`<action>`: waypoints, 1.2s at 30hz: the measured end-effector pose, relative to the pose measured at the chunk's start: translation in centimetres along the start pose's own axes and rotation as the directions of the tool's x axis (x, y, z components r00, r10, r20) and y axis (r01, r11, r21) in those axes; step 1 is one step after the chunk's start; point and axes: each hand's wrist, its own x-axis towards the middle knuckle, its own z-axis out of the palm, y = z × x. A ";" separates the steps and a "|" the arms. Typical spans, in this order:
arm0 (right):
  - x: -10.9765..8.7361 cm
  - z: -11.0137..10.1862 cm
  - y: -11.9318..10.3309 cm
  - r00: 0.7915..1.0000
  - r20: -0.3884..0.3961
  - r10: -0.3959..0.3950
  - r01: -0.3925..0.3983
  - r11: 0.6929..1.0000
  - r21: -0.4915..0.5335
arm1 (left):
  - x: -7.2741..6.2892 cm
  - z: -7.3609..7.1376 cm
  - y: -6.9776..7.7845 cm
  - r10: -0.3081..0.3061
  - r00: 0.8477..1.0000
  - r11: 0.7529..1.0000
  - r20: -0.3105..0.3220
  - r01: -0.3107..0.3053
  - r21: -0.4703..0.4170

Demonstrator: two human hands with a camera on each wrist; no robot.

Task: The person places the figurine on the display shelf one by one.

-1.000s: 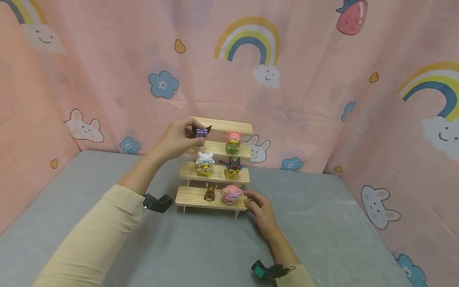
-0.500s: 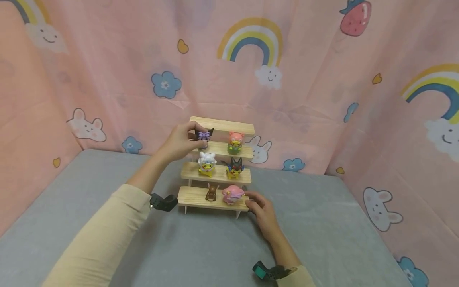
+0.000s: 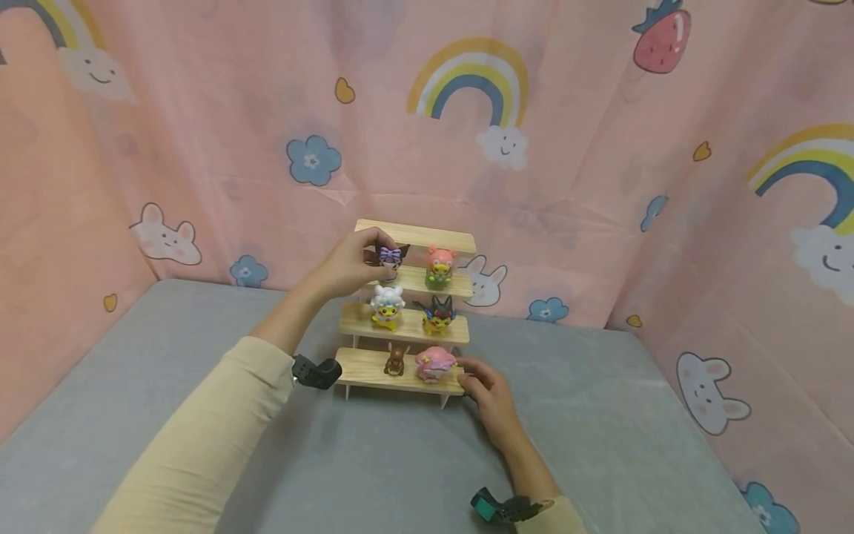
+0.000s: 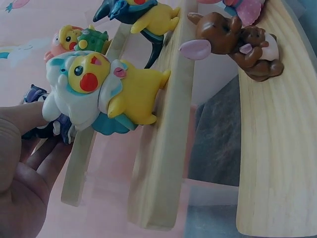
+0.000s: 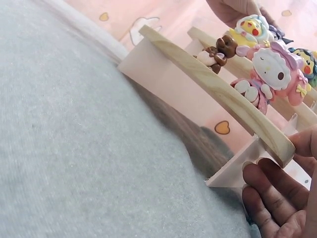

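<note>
My left hand [image 3: 350, 265] pinches a black figurine [image 3: 391, 256] with a purple bow between thumb and fingers, at the left part of the third step of a wooden tiered display stand [image 3: 359, 365]. Whether its base touches the board is hard to tell. A pink-hooded figurine [image 3: 440, 268] stands to its right. One step lower are a white-hooded yellow figurine [image 4: 133, 94] and a dark-hooded one [image 3: 438, 316]. The lowest board bears a brown kangaroo figurine [image 4: 233, 44] and a pink rabbit-hooded figurine [image 5: 277, 74]. My right hand [image 5: 282, 193] grips that board's right end, thumb above, fingers below.
The stand's top board [image 3: 416, 235] rises behind the figurines. Clear supports [image 5: 237, 163] hold the boards up on a grey cloth-covered table [image 3: 600, 415]. A pink patterned curtain [image 3: 253, 89] hangs close behind and at both sides.
My left hand has shifted a little right and down with the black figurine, over the third step. The right hand stays at the lowest board's end. The head view has shifted slightly.
</note>
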 end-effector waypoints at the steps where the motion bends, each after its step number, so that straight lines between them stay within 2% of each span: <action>1: 0.0 0.0 0.0 1.000 -0.001 0.000 0.000 1.000 0.001 | 0.0 0.0 0.0 0.001 1.000 1.000 0.000 -0.001 -0.004; 13: -0.1 0.2 0.1 1.000 0.004 0.012 -0.012 1.000 0.002 | 0.1 0.3 -0.3 0.011 0.999 1.000 -0.035 -0.012 -0.021; 20: -0.2 0.2 0.1 1.000 0.002 0.004 -0.004 1.000 0.000 | 0.0 0.4 -0.4 0.015 0.999 1.000 -0.040 -0.015 0.009; 30: -0.2 0.2 0.0 1.000 0.006 0.012 -0.012 1.000 -0.002 | -0.5 0.3 -0.2 0.003 0.999 0.999 -0.046 -0.001 0.033; 36: -0.1 0.0 -0.2 1.000 0.008 0.009 -0.009 1.000 -0.009 | -1.1 -0.2 0.1 0.008 0.998 0.999 -0.063 -0.006 0.033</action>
